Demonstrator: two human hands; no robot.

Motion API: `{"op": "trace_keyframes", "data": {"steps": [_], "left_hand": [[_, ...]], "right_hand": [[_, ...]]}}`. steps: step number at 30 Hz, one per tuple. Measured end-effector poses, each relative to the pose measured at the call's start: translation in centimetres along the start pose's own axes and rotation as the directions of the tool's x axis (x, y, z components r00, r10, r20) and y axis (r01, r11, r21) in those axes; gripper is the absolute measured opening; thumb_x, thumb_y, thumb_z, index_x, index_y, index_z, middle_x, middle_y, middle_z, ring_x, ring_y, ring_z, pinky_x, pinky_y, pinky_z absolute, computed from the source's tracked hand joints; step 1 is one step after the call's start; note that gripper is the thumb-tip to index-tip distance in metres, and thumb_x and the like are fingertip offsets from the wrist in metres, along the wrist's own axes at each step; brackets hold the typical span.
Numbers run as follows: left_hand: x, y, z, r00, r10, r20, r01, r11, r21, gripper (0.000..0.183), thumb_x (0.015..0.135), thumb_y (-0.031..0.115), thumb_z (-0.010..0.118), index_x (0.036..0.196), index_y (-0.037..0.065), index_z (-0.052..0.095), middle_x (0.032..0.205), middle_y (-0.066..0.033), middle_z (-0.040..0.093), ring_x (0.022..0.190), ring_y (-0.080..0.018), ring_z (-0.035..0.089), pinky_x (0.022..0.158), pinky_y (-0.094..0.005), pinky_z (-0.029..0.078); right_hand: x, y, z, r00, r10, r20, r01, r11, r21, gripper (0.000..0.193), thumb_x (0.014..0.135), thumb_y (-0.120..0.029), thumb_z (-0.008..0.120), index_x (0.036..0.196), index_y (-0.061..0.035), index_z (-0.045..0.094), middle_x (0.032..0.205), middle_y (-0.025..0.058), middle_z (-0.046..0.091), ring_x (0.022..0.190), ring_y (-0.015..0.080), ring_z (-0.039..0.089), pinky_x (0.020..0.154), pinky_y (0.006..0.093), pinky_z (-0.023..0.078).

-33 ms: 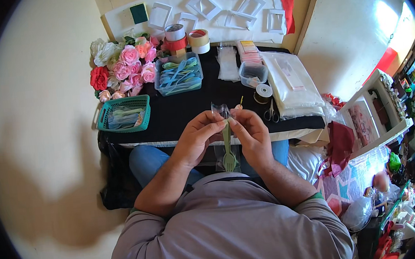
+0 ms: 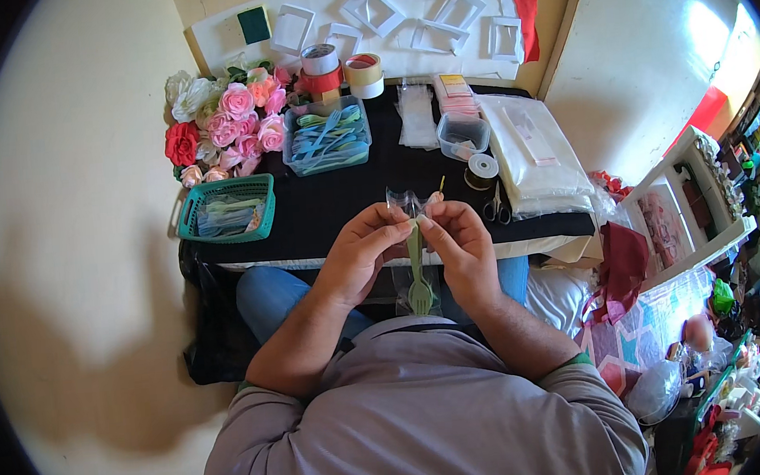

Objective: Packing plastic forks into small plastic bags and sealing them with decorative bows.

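Over my lap, just off the near edge of the table, a green fork [image 2: 419,295] sits inside a clear plastic sleeve [image 2: 400,202], its tines pointing toward me. My left hand [image 2: 366,249] pinches the sleeve between thumb and fingertips near the end of the handle. From the other side my right hand [image 2: 459,247] pinches it at the same height, the two thumbs almost touching. Past the fingertips, the sleeve's far end sticks up with nothing visible in it. Whether another utensil lies under the fork I cannot tell.
On the black-covered table stand a tub of blue and green cutlery [image 2: 328,143], a green basket [image 2: 226,187] with wrapped cutlery, artificial flowers [image 2: 237,124] and tape rolls [image 2: 320,61]. To the right lie scissors [image 2: 496,206], a ribbon spool [image 2: 482,169] and plastic bags [image 2: 539,158].
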State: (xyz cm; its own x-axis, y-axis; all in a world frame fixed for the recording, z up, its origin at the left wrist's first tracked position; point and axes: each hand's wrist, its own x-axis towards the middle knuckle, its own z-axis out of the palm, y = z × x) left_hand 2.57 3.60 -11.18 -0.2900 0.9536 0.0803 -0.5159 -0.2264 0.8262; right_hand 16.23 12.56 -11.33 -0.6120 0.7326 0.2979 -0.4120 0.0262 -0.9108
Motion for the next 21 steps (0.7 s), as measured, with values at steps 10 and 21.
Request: {"op": "trace_keyframes", "data": {"steps": [10, 21], "left_hand": [[0.7, -0.4, 0.0, 1.0, -0.025, 0.003, 0.024, 0.998, 0.053, 0.005, 0.093, 0.009, 0.059, 0.098, 0.007, 0.059, 0.095, -0.0036, 0.064, 0.089, -0.0129, 0.065, 0.082, -0.0277, 0.053], [0.9, -1.2, -1.3, 0.997, -0.069, 0.031, 0.066, 0.992, 0.107, 0.005, 0.092, 0.008, 0.06, 0.097, 0.006, 0.059, 0.095, -0.0021, 0.063, 0.09, -0.01, 0.062, 0.082, -0.0251, 0.05]], "right_hand": [[-0.5, -0.1, -0.3, 0.993, 0.113, 0.019, -0.114, 0.993, 0.042, 0.014, 0.096, -0.011, 0.06, 0.105, -0.0009, 0.062, 0.091, -0.0009, 0.062, 0.084, 0.0033, 0.054, 0.075, 0.0183, 0.044], [-0.3, 1.3, -1.4, 0.979, 0.2, 0.027, -0.202, 0.977, 0.07, 0.013, 0.095, -0.012, 0.062, 0.101, -0.0019, 0.064, 0.094, 0.0006, 0.06, 0.084, 0.0062, 0.053, 0.076, 0.0216, 0.042]]}}
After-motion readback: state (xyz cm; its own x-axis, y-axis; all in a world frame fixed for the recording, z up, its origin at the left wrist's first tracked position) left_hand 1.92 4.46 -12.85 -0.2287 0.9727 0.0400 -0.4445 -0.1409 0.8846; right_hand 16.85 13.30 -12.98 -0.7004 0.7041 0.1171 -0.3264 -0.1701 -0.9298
